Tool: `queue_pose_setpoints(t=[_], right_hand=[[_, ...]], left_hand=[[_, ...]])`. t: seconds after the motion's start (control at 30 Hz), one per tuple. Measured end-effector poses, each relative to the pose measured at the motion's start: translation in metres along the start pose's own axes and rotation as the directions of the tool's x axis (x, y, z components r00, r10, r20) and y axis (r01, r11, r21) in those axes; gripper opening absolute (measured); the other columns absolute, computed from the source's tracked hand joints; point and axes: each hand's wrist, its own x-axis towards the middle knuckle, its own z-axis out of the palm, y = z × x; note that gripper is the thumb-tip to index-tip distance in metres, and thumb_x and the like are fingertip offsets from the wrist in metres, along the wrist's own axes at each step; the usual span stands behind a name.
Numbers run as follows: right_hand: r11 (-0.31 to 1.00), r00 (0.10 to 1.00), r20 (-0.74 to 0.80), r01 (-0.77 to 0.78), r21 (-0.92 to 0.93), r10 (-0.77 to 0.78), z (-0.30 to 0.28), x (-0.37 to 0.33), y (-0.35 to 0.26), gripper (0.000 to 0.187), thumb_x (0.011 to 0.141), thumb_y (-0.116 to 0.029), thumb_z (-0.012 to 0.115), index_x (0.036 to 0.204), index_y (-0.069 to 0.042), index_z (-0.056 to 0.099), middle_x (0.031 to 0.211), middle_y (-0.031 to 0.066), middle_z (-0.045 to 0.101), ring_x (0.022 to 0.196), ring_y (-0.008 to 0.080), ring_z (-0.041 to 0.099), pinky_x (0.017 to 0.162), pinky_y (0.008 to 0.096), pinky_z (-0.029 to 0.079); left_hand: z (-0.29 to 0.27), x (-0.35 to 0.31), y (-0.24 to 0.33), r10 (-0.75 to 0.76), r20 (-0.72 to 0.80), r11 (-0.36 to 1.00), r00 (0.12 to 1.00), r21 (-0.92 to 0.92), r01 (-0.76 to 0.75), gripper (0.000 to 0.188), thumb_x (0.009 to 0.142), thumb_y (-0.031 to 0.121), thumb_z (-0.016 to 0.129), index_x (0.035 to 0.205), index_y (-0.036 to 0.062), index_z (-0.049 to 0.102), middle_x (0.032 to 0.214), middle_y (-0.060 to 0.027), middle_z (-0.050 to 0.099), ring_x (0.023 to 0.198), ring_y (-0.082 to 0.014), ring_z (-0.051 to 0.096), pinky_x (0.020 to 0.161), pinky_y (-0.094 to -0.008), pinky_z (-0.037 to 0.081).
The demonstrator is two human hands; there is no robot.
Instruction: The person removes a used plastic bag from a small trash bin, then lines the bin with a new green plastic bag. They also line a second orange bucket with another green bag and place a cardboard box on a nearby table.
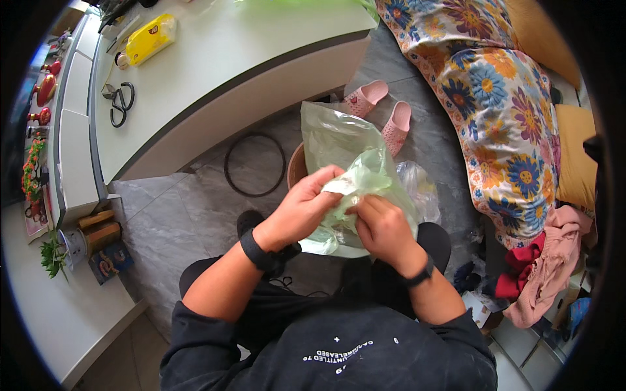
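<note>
Green bag point(336, 133), thin and see-through, hangs between the knees over the floor, its middle bunched up in both hands. The left hand point(303, 205) has the bunched film pinched between thumb and fingers; the right hand point(385, 228), fingers curled in, is closed on the same bunch just beside it. The bag's upper part stands loose beyond the fingers, and its lower edge droops between the knees.

Just behind the bag's left edge shows the rim of a brown bin point(297, 169); whether the bag touches it I cannot tell. Left of the bin, a dark ring point(226, 163) lies flat on the grey floor point(163, 221), which leaves a wide open stretch between the left forearm and the counter point(215, 58).

Room is tighter on the right: a clear bag point(420, 192) sits close by the right hand, and two pink slippers point(395, 128) stand past the green bag, near the counter's right end. A floral cover point(495, 117) borders that side, with a pink cloth point(553, 260) heaped at its near end.

On the counter, scissors point(117, 96) lie by the left edge, and a yellow pack point(150, 40) lies farther back from the near left corner.
</note>
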Motion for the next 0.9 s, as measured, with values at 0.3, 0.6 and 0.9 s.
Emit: queue_pose_setpoints(t=[0.3,0.6,0.9], right_hand=[[0.75,0.958,0.082,0.267,-0.606,-0.275,0.069,0.022,0.094,0.039,0.094,-0.022,0.057,0.128,-0.003,0.059,0.117,0.0164,0.062,0.105,0.0318,0.062,0.091,0.0428,0.049],[0.813,0.998,0.061,0.045,-0.58,-0.012,0.0,0.049,0.055,0.03,0.091,-0.019,0.059,0.115,-0.004,0.067,0.106,0.0144,0.071,0.096,0.0305,0.067,0.086,0.0406,0.052],[0.939,0.999,-0.028,0.01,-0.345,-0.021,0.146,0.076,0.143,0.033,0.096,-0.024,0.059,0.122,-0.004,0.062,0.116,0.0152,0.066,0.104,0.0278,0.065,0.087,0.0359,0.052]], left_hand=[[0.036,-0.018,-0.002,-0.398,0.247,0.894,0.884,-0.114,0.434,0.042,0.109,0.039,0.037,0.139,0.0132,0.05,0.08,0.0043,0.045,0.067,-0.0052,0.038,0.057,-0.0198,0.032],[-0.012,-0.023,0.039,-0.23,-0.005,0.952,0.973,0.205,0.227,0.041,0.107,0.037,0.047,0.13,0.006,0.059,0.09,0.0069,0.055,0.073,-0.0029,0.044,0.063,-0.0195,0.037],[0.028,-0.022,-0.015,-0.476,0.418,0.828,0.773,-0.082,0.555,0.04,0.108,0.035,0.043,0.14,0.0129,0.053,0.072,0.0046,0.039,0.058,-0.0067,0.035,0.051,-0.023,0.03]])
